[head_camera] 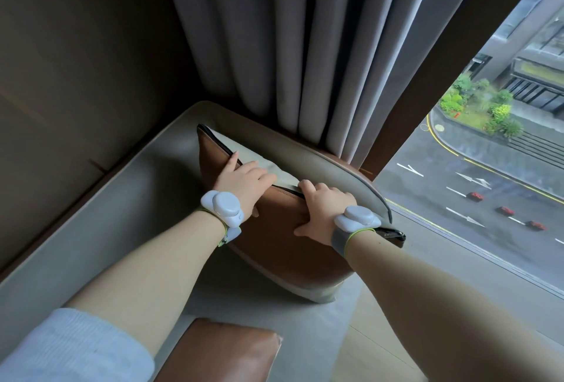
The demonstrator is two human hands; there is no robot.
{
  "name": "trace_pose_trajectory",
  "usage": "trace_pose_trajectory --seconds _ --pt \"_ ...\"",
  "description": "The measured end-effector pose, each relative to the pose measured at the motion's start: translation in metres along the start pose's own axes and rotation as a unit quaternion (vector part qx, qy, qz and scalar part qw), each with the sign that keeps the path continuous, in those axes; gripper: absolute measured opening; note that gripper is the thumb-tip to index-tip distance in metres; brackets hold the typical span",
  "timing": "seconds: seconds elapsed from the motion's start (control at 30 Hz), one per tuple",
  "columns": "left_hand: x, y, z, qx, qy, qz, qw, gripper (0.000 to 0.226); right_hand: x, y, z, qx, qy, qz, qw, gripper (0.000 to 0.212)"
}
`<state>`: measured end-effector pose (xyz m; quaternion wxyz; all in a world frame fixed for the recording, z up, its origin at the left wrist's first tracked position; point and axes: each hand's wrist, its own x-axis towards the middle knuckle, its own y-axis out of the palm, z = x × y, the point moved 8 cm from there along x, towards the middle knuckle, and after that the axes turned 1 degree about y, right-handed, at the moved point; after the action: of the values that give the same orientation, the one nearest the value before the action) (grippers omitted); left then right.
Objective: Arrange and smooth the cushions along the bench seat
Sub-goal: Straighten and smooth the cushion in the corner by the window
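Hands point(244, 180) point(323, 207) gripping brown cushion point(283, 229) on grey bench seat point(122, 207).

A furnished room high in a city building, likely a hotel or flat: a padded grey window seat point(128, 217) fills the corner, heavy grey curtains point(274, 46) hang at the far side, and the window point(476, 168) on the right overlooks a marked street (wet-looking) far below.

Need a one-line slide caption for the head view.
Both hands, left and right, grip the brown cushion's top edge on the grey bench seat.
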<state>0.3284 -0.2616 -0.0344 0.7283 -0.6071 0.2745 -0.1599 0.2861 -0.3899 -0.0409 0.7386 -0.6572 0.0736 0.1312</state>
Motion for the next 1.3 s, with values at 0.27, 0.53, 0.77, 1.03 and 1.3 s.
trace_pose_trajectory --seconds 0.27,0.53,0.77,1.03,1.3 --pt "0.025 -0.008 0.006 -0.022 -0.011 -0.061 0.998 0.055 0.025 -0.017 -0.017 -0.030 -0.015 -0.052 0.998 0.065" --pt "0.043 0.013 0.012 -0.094 -0.049 -0.067 0.992 0.073 0.042 -0.009 -0.023 -0.036 -0.001 -0.022 0.999 0.076" --pt "0.042 0.017 0.008 -0.090 -0.054 -0.029 0.994 0.074 0.038 -0.009 -0.023 -0.055 0.006 -0.016 0.998 0.076" --pt "0.022 0.011 0.007 -0.076 -0.046 -0.001 0.996 0.075 0.023 -0.017 -0.016 -0.052 0.021 -0.047 0.997 0.082" --pt "-0.023 0.004 0.000 -0.120 -0.059 -0.015 0.991 0.077 0.006 -0.014 0.004 -0.055 -0.019 -0.067 0.996 0.096"
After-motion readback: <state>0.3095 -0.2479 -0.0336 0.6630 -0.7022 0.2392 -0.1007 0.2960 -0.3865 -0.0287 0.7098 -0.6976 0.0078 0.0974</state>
